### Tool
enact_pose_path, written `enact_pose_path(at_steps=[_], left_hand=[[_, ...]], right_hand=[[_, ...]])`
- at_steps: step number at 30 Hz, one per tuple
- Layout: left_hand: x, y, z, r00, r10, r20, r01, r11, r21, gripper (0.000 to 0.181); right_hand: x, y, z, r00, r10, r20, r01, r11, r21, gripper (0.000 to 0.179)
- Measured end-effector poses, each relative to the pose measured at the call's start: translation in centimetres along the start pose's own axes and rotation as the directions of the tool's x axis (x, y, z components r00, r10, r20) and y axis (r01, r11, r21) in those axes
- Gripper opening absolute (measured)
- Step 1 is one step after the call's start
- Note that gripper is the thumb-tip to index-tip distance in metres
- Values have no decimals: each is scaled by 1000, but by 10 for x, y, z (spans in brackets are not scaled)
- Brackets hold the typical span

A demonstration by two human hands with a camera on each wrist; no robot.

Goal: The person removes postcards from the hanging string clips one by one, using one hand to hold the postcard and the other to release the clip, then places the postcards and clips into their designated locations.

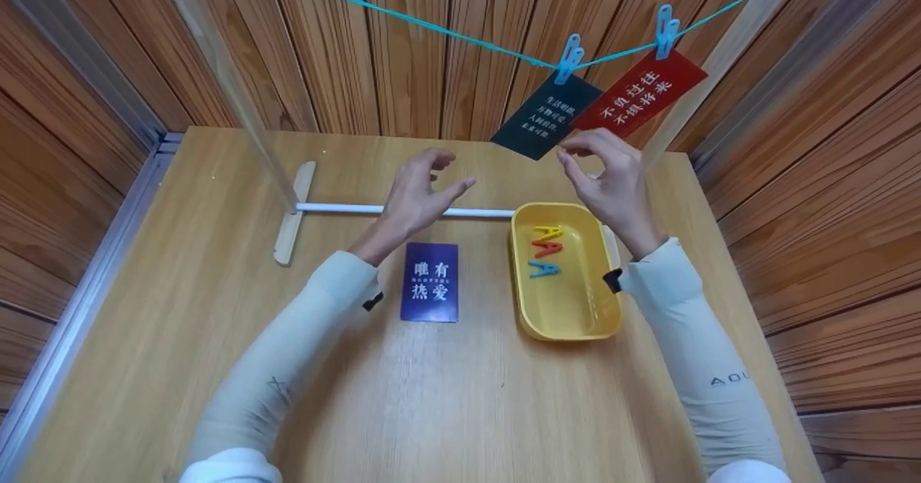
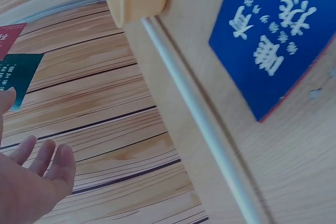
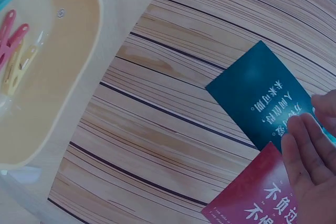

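My right hand [image 1: 611, 181] is raised beside two hanging cards, its fingers loosely bent with nothing between them. The dark green card [image 1: 543, 119] hangs tilted from the cyan line under a blue clothespin [image 1: 570, 58]. Right of it a red card [image 1: 640, 94] hangs from a second blue clothespin [image 1: 665, 33]. In the right wrist view, the fingers [image 3: 310, 150] overlap both cards. My left hand [image 1: 417, 195] hovers over the white rod, thumb spread from loosely bent fingers, holding nothing. A blue-purple card [image 1: 429, 281] with white characters lies flat on the table below it.
A yellow tub [image 1: 515, 274] at the right contains a yellow clothespin [image 1: 548, 232], a red clothespin [image 1: 547, 247] and a blue clothespin [image 1: 544, 269]. Wooden posts carry the cyan line [image 1: 403, 14]; a white rod [image 1: 338, 209] runs low between them. Wood-panelled walls surround the table.
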State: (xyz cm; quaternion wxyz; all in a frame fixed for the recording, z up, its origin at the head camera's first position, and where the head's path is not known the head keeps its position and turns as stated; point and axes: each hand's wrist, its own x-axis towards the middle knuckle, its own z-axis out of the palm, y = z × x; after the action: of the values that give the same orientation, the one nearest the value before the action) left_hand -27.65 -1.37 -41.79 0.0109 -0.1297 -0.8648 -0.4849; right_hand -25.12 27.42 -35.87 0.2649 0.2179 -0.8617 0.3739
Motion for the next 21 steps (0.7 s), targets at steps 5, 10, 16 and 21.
enact_pose_path(at_steps=[5,10,16,21], left_hand=[[6,9,0,1000,12,14,-12,1000,8,56],[11,16,-3,999,22,45,-23,999,39,57],[21,24,-11,998,48,46,-51,996,69,55],[28,28,-15,997,70,41,-73,995,68,51]], right_hand=[[4,-1,0,998,-22,-65,22,1000,-1,27],[8,-5,-2,996,-11,-94,9,1000,-30,28],[19,-12,-7,992,1,-125,-6,999,-38,39],[29,-18,-10,984,66,-164,-74,996,-42,43]])
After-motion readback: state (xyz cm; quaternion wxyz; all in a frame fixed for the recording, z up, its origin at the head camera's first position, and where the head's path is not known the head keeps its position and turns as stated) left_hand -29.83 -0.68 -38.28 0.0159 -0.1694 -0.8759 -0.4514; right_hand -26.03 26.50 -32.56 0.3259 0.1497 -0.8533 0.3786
